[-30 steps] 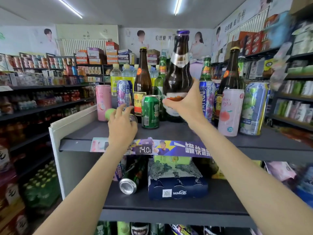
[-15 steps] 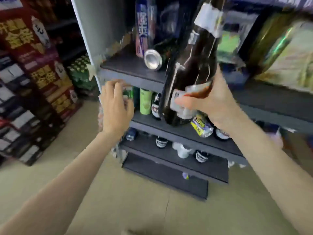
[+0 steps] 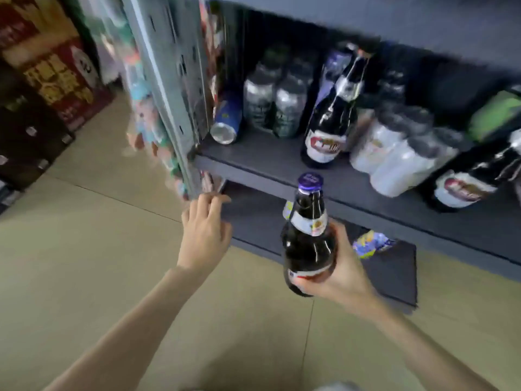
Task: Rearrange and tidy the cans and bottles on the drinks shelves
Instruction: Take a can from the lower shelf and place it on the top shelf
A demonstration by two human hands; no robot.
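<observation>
A shop aisle seen from above, with a pale tiled floor (image 3: 84, 249) and a dark grey drinks shelf unit whose shelves step out toward the floor. The view is blurred by motion.

The person's right hand (image 3: 338, 272) grips the lower body of a dark glass bottle (image 3: 308, 249), fingers and thumb curled round it. The bottle is upright, with a purple cap and a pale neck label, held in the air in front of the lowest shelves and touching none of them. The left hand (image 3: 204, 230) holds nothing; its fingers are loosely bent and spread, close to the corner of the bottom shelf (image 3: 253, 221).

On the middle shelf (image 3: 267, 162) two similar dark bottles stand: one (image 3: 329, 119) near the centre, one (image 3: 473, 179) at the right edge. One blue can (image 3: 227, 122) lies on its side at the left end, its silver end facing out. Beside it stand two dark-capped clear bottles (image 3: 273, 105). Between the dark bottles is a cluster of pale plastic bottles (image 3: 394, 148), too blurred to count. A green pack (image 3: 493, 117) sits behind at right.

A perforated grey upright (image 3: 169, 80) frames the shelf's left side. Stacked red and yellow cartons (image 3: 56, 80) stand across the aisle.
</observation>
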